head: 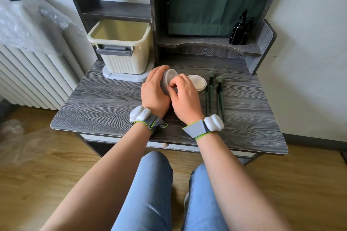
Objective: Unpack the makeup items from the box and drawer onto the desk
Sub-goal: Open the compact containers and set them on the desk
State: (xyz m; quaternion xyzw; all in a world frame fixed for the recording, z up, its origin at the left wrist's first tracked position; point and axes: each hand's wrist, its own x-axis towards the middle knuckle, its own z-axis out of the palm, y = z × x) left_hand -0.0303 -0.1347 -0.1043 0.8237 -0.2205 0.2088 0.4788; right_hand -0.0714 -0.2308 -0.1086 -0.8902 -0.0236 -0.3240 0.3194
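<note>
My left hand (155, 90) is wrapped around a small grey round jar (169, 77), tilted on its side above the desk (105, 103). My right hand (185, 95) pinches at the jar's open mouth with its fingertips. Just right of the hands, a white round lid or puff (199, 81) lies flat on the desk. Green makeup brushes (216, 92) lie side by side to the right of it. A cream box (122, 47) with a grey handle stands open at the back left. The white drawer front (165, 144) with its knob sits under the desk edge, shut.
Two black dropper bottles (240, 30) stand on the raised back shelf at the right. A green curtain (216, 0) hangs behind it. A white radiator (32, 73) is to the left of the desk. My knees in blue jeans are below the desk front.
</note>
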